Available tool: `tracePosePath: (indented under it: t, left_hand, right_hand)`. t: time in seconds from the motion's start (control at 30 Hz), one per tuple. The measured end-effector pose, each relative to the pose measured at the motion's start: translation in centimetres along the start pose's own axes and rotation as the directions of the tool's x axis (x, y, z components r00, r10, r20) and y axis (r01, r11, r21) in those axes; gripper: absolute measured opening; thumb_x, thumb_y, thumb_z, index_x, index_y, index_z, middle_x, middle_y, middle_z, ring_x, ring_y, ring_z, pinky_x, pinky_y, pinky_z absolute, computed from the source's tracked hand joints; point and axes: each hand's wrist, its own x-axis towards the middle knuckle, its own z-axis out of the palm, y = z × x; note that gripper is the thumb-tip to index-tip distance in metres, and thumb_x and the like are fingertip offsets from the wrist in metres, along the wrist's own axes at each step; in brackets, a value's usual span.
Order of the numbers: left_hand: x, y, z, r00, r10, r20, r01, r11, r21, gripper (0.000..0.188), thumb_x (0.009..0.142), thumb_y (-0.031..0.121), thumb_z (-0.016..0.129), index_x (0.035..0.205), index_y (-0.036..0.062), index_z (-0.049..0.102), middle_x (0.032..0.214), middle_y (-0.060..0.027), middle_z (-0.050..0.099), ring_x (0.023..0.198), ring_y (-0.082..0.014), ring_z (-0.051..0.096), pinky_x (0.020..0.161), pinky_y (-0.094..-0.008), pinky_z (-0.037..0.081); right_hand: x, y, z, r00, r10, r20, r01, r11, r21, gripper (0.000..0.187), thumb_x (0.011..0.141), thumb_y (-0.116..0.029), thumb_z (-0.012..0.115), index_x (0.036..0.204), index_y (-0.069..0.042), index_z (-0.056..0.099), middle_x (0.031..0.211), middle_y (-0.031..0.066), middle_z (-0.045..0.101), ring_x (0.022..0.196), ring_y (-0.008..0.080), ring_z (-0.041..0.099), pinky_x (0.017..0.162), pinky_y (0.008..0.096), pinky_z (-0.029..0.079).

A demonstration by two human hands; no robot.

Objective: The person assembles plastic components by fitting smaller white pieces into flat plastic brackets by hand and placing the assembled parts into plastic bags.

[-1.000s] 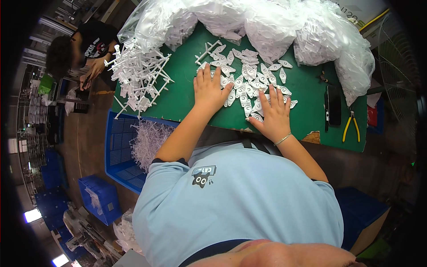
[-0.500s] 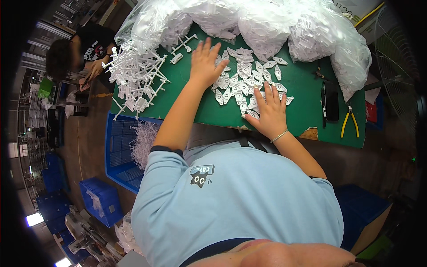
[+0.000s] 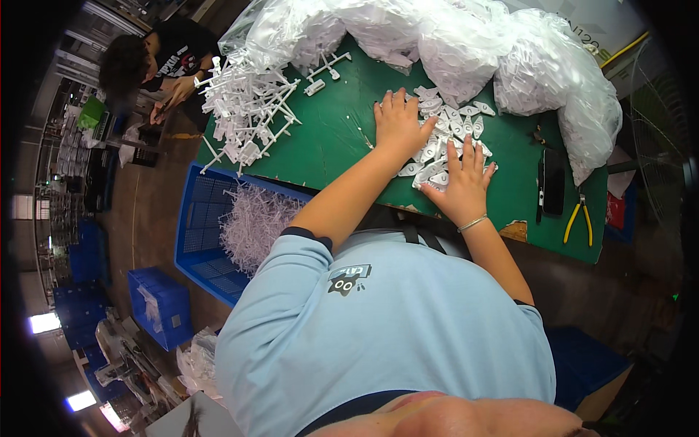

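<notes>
Several small white plastic pieces (image 3: 466,116), flat and pointed at both ends with a curved mark on each, lie heaped on the green tabletop (image 3: 335,149). At the heap's left side my left hand (image 3: 400,130) rests with fingers spread, covering some pieces. My right hand (image 3: 462,186) lies over the near right side of the heap, its fingers stretched apart. Neither hand grips anything that shows. Left of them is a tangled pile of white plastic sprues (image 3: 244,116), with a loose sprue piece (image 3: 314,88) beside it.
Stuffed clear plastic bags (image 3: 459,65) line the far edge. Yellow-handled pliers (image 3: 580,218), a black phone (image 3: 553,182) and a dark slim tool (image 3: 540,193) lie at right. Below the left table edge sits a blue crate (image 3: 193,233) of sprue scraps (image 3: 255,222). Another person (image 3: 175,58) works far left.
My left hand has moved right against the heap, pushing the spread pieces into a tighter group between both hands. The whole view has shifted slightly.
</notes>
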Motion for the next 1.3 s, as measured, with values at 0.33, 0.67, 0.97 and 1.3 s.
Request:
tracePosePath:
  t: [0.33,0.67,0.97,1.3]
  left_hand:
    - [-2.1,-3.3,-6.4,0.967,0.252,-0.033,-0.254,0.948,-0.193,0.074,0.082,0.056,0.063,0.141,0.0139,0.048,0.150,-0.0194,0.036,0.137,-0.0420,0.033,0.112,-0.0553,0.022]
    - [-9.1,-0.9,-5.2,0.923,0.204,0.326,-0.248,0.964,0.100,0.096,0.076,0.059,0.070,0.150,0.0102,0.032,0.155,-0.0268,0.021,0.142,-0.0460,0.021,0.113,-0.0600,0.017]
    - [-8.9,0.3,-5.0,0.873,0.486,-0.035,-0.484,0.874,0.036,0.076,0.083,0.048,0.067,0.142,0.0067,0.043,0.147,-0.0255,0.035,0.134,-0.0459,0.034,0.109,-0.0585,0.026]
    - [-18.9,-2.4,3.2,0.639,0.394,0.661,-0.409,0.902,-0.142,0.025,0.087,0.018,0.058,0.108,0.0058,0.067,0.095,-0.0168,0.065,0.082,-0.0324,0.064,0.077,-0.0392,0.053]
  right_hand:
    - [-0.7,1.3,-0.4,0.997,-0.022,-0.074,0.023,1.000,0.007,0.097,0.071,-0.060,0.073,0.148,-0.013,0.036,0.157,0.0209,0.023,0.144,0.0430,0.020,0.108,0.0700,0.015]
    - [-5.4,7.3,-1.6,0.971,-0.017,-0.237,0.031,0.998,0.058,0.094,0.076,-0.070,0.061,0.145,-0.010,0.040,0.153,0.0230,0.028,0.143,0.0443,0.020,0.114,0.0611,0.013]
    - [-7.7,11.3,-1.7,0.891,0.021,-0.453,0.020,0.996,0.084,0.078,0.079,-0.064,0.063,0.132,-0.008,0.053,0.136,0.0181,0.047,0.134,0.0363,0.036,0.113,0.0496,0.027]
    - [-7.0,10.4,-0.6,0.858,-0.033,-0.512,0.088,0.993,0.084,0.072,0.080,-0.064,0.061,0.123,-0.006,0.058,0.127,0.0163,0.052,0.128,0.0346,0.042,0.108,0.0485,0.031]
